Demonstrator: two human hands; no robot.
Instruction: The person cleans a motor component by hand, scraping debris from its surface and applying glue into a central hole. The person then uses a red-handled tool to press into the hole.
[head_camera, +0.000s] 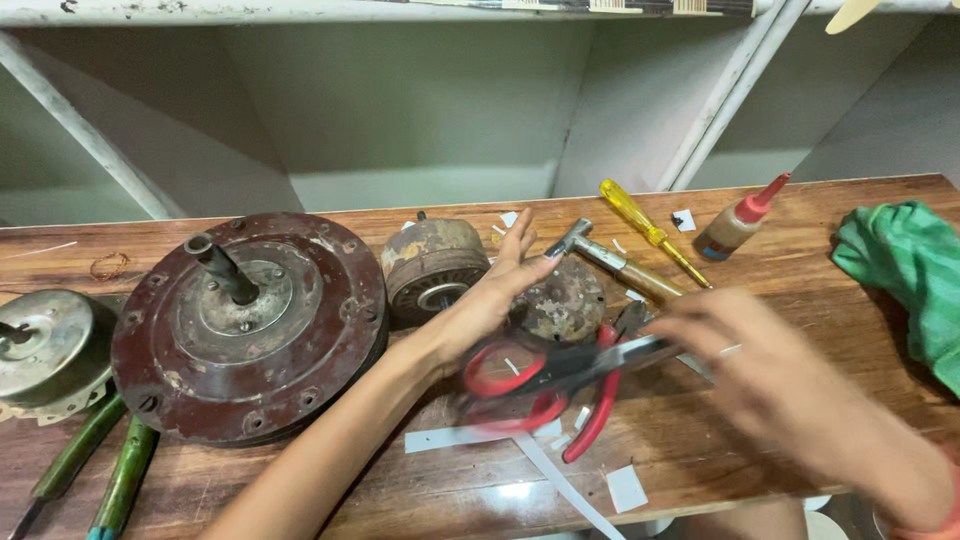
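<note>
My left hand (495, 290) reaches forward with its fingers spread, empty, between a small rusty motor (432, 265) and a rusty round part (570, 305). My right hand (790, 385) is blurred at the right and seems to grip the blade end of red-handled scissors (520, 375), which hover blurred just above the table. Red-handled pliers (600, 415) lie under the scissors. White paper strips (470, 437) lie near the front edge.
A large brown motor housing (250, 330) with a shaft and a silver motor cover (45, 345) sit left on the wooden table (760, 270). A hammer (610, 258), yellow screwdriver (640, 225), glue bottle (735, 222) and green cloth (905, 265) lie right. Green-handled tool (100, 470) at front left.
</note>
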